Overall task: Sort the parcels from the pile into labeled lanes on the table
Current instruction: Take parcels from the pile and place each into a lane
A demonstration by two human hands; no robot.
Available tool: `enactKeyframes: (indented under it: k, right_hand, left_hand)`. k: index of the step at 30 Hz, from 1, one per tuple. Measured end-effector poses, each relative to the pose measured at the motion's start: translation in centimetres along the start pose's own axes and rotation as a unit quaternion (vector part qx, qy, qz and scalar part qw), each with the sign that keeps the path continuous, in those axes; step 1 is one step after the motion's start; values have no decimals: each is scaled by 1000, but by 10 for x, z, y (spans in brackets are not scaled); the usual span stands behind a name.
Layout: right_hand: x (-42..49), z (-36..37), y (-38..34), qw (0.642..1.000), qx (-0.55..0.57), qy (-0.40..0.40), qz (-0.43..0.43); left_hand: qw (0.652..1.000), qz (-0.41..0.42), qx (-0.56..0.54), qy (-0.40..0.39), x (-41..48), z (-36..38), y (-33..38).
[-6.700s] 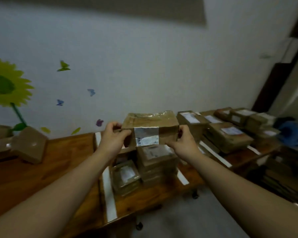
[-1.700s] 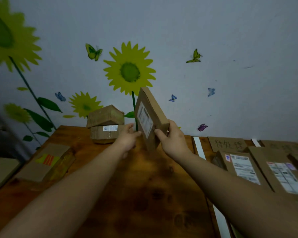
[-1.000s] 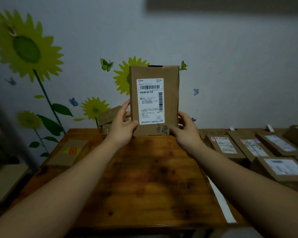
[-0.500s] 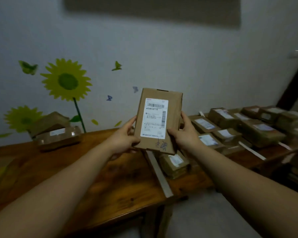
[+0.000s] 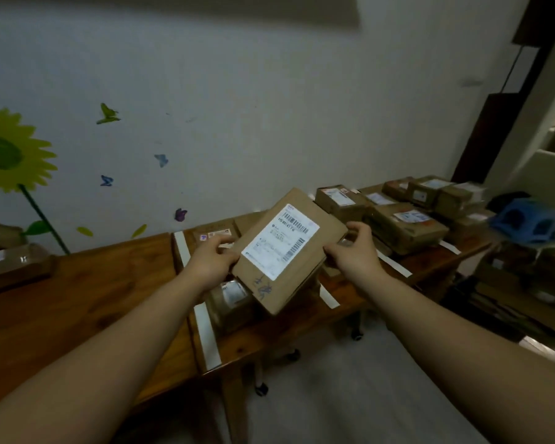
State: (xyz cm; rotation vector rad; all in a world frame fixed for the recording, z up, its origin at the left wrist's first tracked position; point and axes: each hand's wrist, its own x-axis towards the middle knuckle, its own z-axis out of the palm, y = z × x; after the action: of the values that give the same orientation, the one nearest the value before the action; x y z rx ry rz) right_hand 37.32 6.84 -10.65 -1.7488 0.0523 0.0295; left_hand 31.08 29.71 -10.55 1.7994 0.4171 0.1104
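Observation:
I hold a flat brown cardboard parcel (image 5: 302, 274) with a white shipping label and blue handwriting, tilted, label up, above the wooden table (image 5: 87, 302). My left hand (image 5: 210, 262) grips its left edge and my right hand (image 5: 353, 253) grips its right edge. Under it, in the lane between two white tape strips (image 5: 205, 334), sits a small taped parcel (image 5: 233, 299) and a flat labelled parcel (image 5: 215, 237) behind it. Farther right, several parcels (image 5: 404, 225) lie in other lanes.
A taped parcel (image 5: 13, 267) rests at the table's far left by the sunflower-decorated wall. A blue object (image 5: 529, 221) and stacked cardboard (image 5: 519, 296) stand at the right. Grey floor (image 5: 350, 395) runs along the table's front edge.
Both hands have carried the parcel from the left part of the table rightward, lowering and tilting it from upright toward flat over the taped lanes. My view has swung right.

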Motion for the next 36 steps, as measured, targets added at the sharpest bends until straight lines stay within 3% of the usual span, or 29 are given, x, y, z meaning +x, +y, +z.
enactKeyframes:
  k: [5,12,17,25,36]
  right_hand:
    - [19,-3,31,999,-40,-5,32]
    - [71,-7,36,988,-146,-31,40]
    - [121,-29,35,977,-211,9,36]
    - [193,-81,50,963,-267,-42,25]
    - [305,-192,79,937,-316,-142,-39]
  left_hand:
    - [991,-69,-95,71,31,16,-10]
    - [998,-10,-59,-29,90,52,7]
    - [999,22,45,-13,130,93,24]
    - [988,46,102,-104,169,164,40]
    - [997,-13,76,-27,198,306,55]
